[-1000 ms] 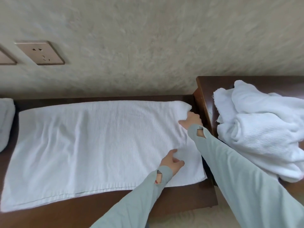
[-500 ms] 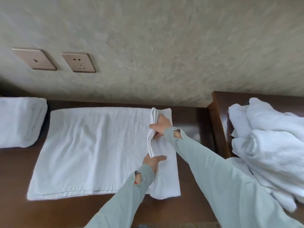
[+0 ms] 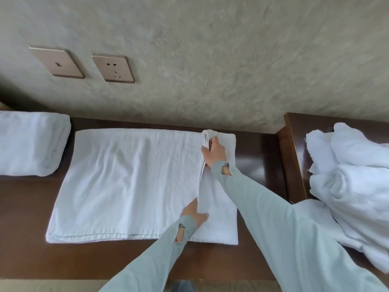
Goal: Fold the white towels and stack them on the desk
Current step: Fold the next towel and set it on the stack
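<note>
Mid-fold: right hand (image 3: pixel 213 151) and left hand (image 3: pixel 194 211) gripping flat white ribbed towel (image 3: pixel 130 182) edge; folded white towel stack (image 3: pixel 31 144) done, crumpled white towel pile (image 3: pixel 355 180) pending

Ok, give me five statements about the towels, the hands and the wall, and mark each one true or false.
1. Both hands grip the folded-over right end of the flat towel. True: the right hand holds it near the wall, the left hand near the front edge.
2. A folded towel lies on the desk to the left of the flat one. True.
3. The heap of unfolded towels lies at the left. False: it lies at the right, on a raised wooden surface.
4. The wall carries no fittings. False: a socket and another plate are mounted on it.
5. The flat towel hangs over the desk's front edge. False: it lies wholly on the desk.
</note>
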Demonstrator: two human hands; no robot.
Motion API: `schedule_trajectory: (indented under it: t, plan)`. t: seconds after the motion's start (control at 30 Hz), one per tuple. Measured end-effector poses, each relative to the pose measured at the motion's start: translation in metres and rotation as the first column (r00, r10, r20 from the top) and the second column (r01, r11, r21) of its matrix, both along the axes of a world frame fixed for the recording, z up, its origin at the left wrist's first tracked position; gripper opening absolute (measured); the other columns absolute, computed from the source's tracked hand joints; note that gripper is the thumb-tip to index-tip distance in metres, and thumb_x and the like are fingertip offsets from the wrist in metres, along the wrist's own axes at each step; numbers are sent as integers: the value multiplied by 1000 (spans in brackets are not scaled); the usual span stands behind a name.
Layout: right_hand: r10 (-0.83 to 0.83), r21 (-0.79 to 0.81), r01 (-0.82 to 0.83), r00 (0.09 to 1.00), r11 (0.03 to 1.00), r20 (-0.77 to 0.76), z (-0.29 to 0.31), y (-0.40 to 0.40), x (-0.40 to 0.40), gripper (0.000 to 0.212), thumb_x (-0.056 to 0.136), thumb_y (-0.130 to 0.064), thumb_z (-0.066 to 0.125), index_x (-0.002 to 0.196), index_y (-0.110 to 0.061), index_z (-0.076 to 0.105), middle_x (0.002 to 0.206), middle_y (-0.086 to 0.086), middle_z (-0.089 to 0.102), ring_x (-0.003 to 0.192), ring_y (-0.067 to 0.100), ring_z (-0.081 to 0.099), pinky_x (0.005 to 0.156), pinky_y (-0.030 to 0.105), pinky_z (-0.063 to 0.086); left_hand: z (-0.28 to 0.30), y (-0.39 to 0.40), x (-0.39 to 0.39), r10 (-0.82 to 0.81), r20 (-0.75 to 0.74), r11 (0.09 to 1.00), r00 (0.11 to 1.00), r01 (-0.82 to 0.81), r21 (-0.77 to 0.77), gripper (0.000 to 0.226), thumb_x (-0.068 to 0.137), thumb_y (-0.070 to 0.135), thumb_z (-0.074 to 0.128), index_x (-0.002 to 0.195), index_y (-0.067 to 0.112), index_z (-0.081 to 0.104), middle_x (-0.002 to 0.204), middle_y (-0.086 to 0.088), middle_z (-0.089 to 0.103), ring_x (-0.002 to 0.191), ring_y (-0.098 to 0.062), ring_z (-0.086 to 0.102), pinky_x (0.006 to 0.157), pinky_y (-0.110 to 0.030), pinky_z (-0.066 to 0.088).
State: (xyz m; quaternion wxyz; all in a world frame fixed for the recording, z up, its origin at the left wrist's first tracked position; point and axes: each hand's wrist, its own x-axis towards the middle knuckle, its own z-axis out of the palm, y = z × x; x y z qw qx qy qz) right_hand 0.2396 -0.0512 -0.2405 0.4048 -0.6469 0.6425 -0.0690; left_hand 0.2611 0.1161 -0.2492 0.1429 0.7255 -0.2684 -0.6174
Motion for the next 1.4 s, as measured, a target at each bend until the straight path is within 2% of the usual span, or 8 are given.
schedule_trajectory:
  t: [0.37, 0.5, 0.7, 0.87, 1.03, 1.17, 1.27, 1.4]
  plan:
    - [111, 149, -130, 985, 980, 132, 7, -1, -6, 38, 91, -4, 40, 125, -15, 53, 102, 3, 59, 88, 16, 56, 81, 26, 49, 0, 5, 16, -155, -28, 986, 988, 156, 63, 63, 85, 24, 64, 141, 17, 35, 137, -2, 50, 125, -22, 48, 103, -28, 40]
    - [329, -296, -431, 882, 853, -338, -7, -5, -42, 44, 90, -21, 49, 134, -25, 48, 145, 2, 37, 133, 27, 31, 107, 36, 27, 7, -11, 35, 77, 95, 997, 993, -73, -36, 55, 80, 22, 69, 130, 24, 46, 106, 1, 60, 96, -19, 60, 89, -28, 51]
    - [528, -66, -655, 660, 753, -535, -35, 4, -60, 54, 99, -48, 20, 147, -40, -2, 156, -8, -18, 143, 24, -21, 115, 51, -6, 1, -25, 30, 244, 97, 970, 965, -240, -48, 54, 80, 26, 71, 126, 15, 46, 105, -1, 62, 88, -16, 56, 80, -24, 45]
    - [500, -113, -708, 594, 697, -630, -43, 10, -63, 60, 82, -58, -24, 138, -38, -26, 154, -4, -27, 142, 24, -26, 114, 50, -14, -5, -25, 22, 142, 226, 986, 964, -116, -123, 23, 84, 20, 62, 103, 19, 49, 94, 2, 61, 79, -17, 58, 72, -26, 46]
    - [507, -97, -738, 546, 668, -667, -42, 7, -59, 65, 73, -54, -30, 135, -35, -31, 143, -3, -40, 141, 27, -26, 111, 55, -14, 0, -12, 22, 89, 349, 990, 933, -45, -133, 47, 84, 37, 63, 120, 21, 38, 87, 10, 56, 77, -14, 56, 71, -27, 46]
    - [458, -207, -730, 596, 652, -659, -44, 12, -71, 61, 90, -52, -12, 148, -31, -8, 155, 1, -18, 145, 26, -13, 115, 46, -14, 8, 1, 12, -51, 327, 989, 944, 93, -114, 81, 76, 47, 69, 137, 24, 20, 117, 3, 55, 97, -20, 59, 80, -29, 47]
    - [414, -262, -681, 658, 684, -629, -54, 39, -80, 60, 95, -50, -5, 149, -25, 3, 159, 5, 0, 146, 25, -5, 116, 42, -5, 0, 17, 7, -161, 316, 969, 935, 211, -132, 91, 82, 39, 66, 148, 24, 5, 152, 3, 27, 127, -22, 47, 104, -30, 37]
    - [359, -311, -628, 708, 713, -608, -61, 39, -76, 60, 96, -49, 2, 150, -24, 5, 159, 7, 2, 147, 25, -2, 117, 46, 3, -12, 13, 12, -144, 299, 969, 943, 195, -151, 96, 78, 39, 70, 147, 25, 5, 153, 5, 25, 128, -22, 47, 105, -32, 38]
